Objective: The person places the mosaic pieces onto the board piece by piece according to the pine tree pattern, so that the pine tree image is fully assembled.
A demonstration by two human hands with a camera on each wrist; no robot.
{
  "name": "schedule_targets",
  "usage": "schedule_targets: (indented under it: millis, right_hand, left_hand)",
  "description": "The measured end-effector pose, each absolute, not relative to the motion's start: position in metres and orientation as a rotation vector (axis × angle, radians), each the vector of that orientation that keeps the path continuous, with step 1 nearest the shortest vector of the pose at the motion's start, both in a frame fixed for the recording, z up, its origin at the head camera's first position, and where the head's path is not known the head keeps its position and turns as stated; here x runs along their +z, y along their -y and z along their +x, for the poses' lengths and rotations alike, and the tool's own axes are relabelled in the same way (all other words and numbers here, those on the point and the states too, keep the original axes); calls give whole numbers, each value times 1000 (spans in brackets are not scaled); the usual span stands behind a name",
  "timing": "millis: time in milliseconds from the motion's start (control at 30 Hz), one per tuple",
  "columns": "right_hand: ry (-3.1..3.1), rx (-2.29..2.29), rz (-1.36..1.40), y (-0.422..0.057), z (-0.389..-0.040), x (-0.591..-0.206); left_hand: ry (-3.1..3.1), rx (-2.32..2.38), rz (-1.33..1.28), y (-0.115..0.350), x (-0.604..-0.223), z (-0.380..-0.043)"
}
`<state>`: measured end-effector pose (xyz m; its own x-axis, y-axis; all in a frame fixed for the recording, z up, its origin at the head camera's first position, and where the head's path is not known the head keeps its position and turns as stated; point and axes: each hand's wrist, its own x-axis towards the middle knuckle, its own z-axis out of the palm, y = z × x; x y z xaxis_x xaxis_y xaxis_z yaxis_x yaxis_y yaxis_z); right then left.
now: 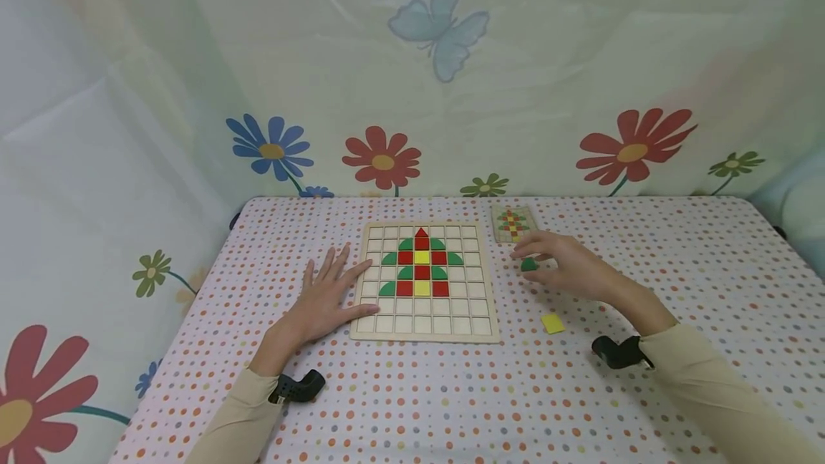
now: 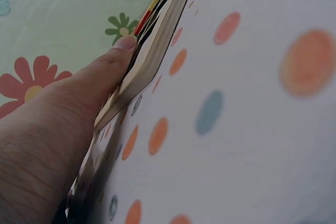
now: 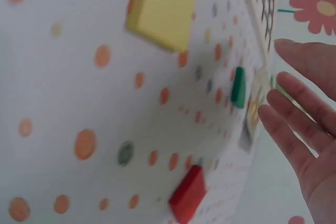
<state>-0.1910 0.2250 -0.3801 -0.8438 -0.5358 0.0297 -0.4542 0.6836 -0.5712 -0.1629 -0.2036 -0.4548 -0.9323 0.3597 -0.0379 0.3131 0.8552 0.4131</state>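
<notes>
A wooden grid board (image 1: 422,335) lies on the table, holding red, yellow and green tiles in a tree-like pattern with a red triangle (image 1: 422,233) on top. My left hand (image 1: 327,299) rests along the board's left side, fingers spread; its thumb (image 2: 113,61) touches the board edge in the left wrist view. My right hand (image 1: 570,267) hovers right of the board with fingers parted. Between its thumb and fingers in the head view shows a green rounded tile (image 1: 528,264); the right wrist view has that tile on the cloth, apart from the fingertips.
A small pattern card (image 1: 513,224) with a similar tree lies beyond my right hand. Nearer me is a yellow square tile (image 1: 552,323). A red tile (image 3: 188,195) appears in the right wrist view, hidden in the head view. A dotted cloth covers the table; a flowered curtain hangs behind.
</notes>
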Motion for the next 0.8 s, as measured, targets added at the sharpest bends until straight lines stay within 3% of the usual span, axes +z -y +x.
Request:
schedule_targets:
  millis: [500, 800]
  right_hand:
    - [-2881, -728, -854, -236, -204, -398]
    - [-2741, -700, -607, -231, -217, -388]
  left_hand:
    - [-2913, 641, 540, 205, -454, -162]
    - [-2903, 622, 530, 205, -456, -164]
